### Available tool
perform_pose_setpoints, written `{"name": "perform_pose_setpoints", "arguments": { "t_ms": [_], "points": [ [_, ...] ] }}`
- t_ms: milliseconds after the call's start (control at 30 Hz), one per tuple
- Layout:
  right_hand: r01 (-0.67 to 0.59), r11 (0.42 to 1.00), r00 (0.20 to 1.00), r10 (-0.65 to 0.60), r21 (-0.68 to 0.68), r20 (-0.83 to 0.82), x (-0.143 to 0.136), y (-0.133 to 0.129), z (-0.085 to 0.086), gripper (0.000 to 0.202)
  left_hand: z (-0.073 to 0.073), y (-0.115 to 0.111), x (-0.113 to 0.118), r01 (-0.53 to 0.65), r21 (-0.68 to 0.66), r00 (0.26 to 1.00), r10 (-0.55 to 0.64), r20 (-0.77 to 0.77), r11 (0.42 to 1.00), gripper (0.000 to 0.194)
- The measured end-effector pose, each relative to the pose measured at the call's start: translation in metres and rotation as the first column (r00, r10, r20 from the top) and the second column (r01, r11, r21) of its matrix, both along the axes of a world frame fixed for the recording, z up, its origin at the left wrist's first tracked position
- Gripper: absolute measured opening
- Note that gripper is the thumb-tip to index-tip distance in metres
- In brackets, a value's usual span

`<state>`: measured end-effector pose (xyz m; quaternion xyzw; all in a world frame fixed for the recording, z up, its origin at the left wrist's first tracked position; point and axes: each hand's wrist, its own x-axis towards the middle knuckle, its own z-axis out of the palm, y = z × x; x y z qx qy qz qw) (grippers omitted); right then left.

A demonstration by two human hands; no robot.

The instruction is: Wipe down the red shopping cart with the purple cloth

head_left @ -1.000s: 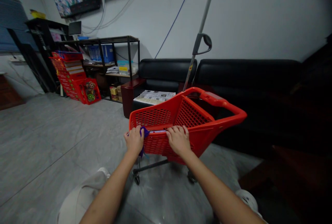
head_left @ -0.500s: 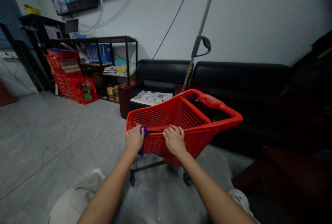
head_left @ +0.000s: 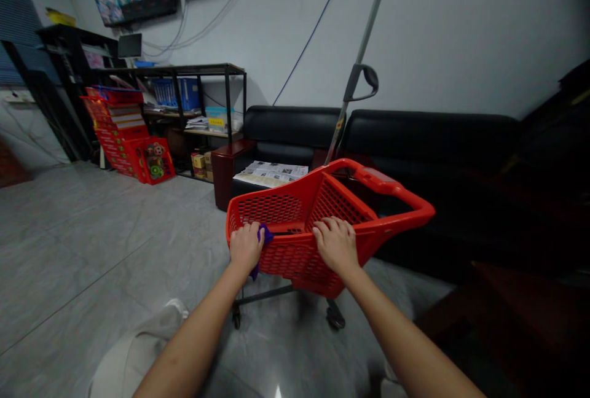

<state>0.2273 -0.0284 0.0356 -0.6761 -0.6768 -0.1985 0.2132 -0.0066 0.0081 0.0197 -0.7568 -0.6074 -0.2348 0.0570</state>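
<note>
A red plastic shopping cart [head_left: 295,257] stands side-on before me on dark wheels. My left hand [head_left: 246,245] is closed on a purple cloth [head_left: 264,235] at the near rim, toward the cart's left end; part of the cloth hangs down outside the basket. Farther right, my right hand [head_left: 336,244] has its fingers curled over the same rim, the fingertips inside the basket. The cart's push handle [head_left: 380,181] rises at the right, touched by neither hand.
Behind the cart is a black sofa [head_left: 295,131] with newspapers [head_left: 271,172] on its seat. A grey pole [head_left: 369,35] leans on the wall. At the left, stacked red boxes [head_left: 122,140] stand beside a black shelf [head_left: 203,69].
My right hand has slid rightward along the rim, away from the left hand. My left hand and the purple cloth have shifted slightly right. The cart stays nearly in place.
</note>
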Motion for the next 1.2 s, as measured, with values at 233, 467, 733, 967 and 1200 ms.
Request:
{"name": "perform_pose_setpoints", "arguments": {
  "t_ms": [233,467,733,967,1200],
  "points": [
    [-0.002,1.000,1.000,0.001,-0.021,-0.024,0.000,0.001,-0.001,0.037,0.005,-0.009,0.031,-0.149,-0.006,0.985,0.149,0.086,0.989,0.035],
    [-0.023,1.000,0.999,0.024,0.012,-0.033,0.001,0.000,-0.002,0.035,0.015,-0.014,0.075,0.045,-0.028,0.998,-0.043,0.053,0.999,0.035],
    [-0.047,0.995,0.994,0.054,0.084,-0.090,-0.010,-0.001,-0.008,0.032,0.014,-0.003,0.018,-0.080,-0.050,0.996,0.079,-0.032,0.996,0.037],
    [-0.033,0.995,0.995,0.042,0.099,-0.094,-0.029,-0.002,-0.008,0.029,0.020,-0.006,0.067,-0.024,-0.025,0.999,0.023,-0.034,0.999,0.036],
    [-0.041,0.987,0.999,0.044,0.154,-0.013,-0.007,-0.018,0.007,0.027,0.017,0.003,0.046,0.047,-0.010,0.997,-0.048,-0.056,0.999,0.037]
  ]
}}
